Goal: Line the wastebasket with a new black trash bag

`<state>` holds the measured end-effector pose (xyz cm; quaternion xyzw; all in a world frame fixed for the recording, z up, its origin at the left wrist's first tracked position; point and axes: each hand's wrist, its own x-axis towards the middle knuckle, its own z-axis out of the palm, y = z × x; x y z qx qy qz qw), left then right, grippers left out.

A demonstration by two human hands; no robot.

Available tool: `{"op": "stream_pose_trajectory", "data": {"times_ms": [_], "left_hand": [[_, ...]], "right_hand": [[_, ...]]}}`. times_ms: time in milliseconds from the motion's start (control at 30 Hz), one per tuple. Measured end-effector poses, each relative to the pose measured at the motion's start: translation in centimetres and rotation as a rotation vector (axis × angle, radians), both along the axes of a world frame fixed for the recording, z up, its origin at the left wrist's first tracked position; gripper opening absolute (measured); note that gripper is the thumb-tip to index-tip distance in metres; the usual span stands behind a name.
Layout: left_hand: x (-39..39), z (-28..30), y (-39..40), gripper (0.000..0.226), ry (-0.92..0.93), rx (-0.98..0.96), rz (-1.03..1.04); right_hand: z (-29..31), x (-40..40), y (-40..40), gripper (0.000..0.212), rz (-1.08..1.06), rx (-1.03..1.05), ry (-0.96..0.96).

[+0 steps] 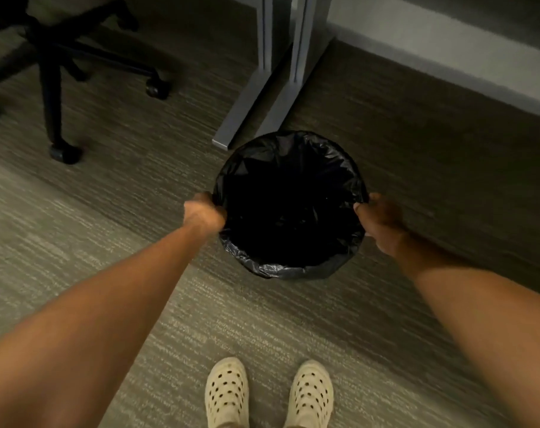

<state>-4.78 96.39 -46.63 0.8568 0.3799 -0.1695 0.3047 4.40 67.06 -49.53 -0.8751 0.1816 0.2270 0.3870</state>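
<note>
A round wastebasket stands on the carpet in the middle of the head view, wrapped by a black trash bag (pixel 293 268) folded over its rim, so the basket's own wall is hidden. The bag's inside is dark and looks hollow. My left hand (pixel 204 213) grips the bag-covered rim on the left side. My right hand (pixel 378 219) grips the rim on the right side, thumb over the edge. Both arms reach forward and down.
Two grey metal desk legs (pixel 256 97) stand just behind the basket. A black wheeled office chair base (pixel 57 69) is at the upper left. A pale baseboard (pixel 447 54) runs along the upper right. My feet in cream clogs (pixel 268 393) are at the bottom.
</note>
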Motion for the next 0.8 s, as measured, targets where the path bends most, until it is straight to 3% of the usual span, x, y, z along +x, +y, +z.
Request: {"op": "stream_pose_trajectory", "data": {"times_ms": [200, 300, 800], "left_hand": [[4.3, -0.8, -0.1, 0.031, 0.0, 0.032, -0.094], [5.4, -1.3, -0.3, 0.031, -0.007, 0.034, -0.121], [5.8, -2.8, 0.3, 0.029, -0.1, -0.022, -0.061]], "right_hand": [[-1.3, 1.8, -0.1, 0.024, -0.066, -0.024, -0.003], [-2.0, 2.1, -0.2, 0.011, -0.077, -0.043, -0.013], [-2.4, 1.6, -0.6, 0.028, -0.085, 0.061, 0.019]]}}
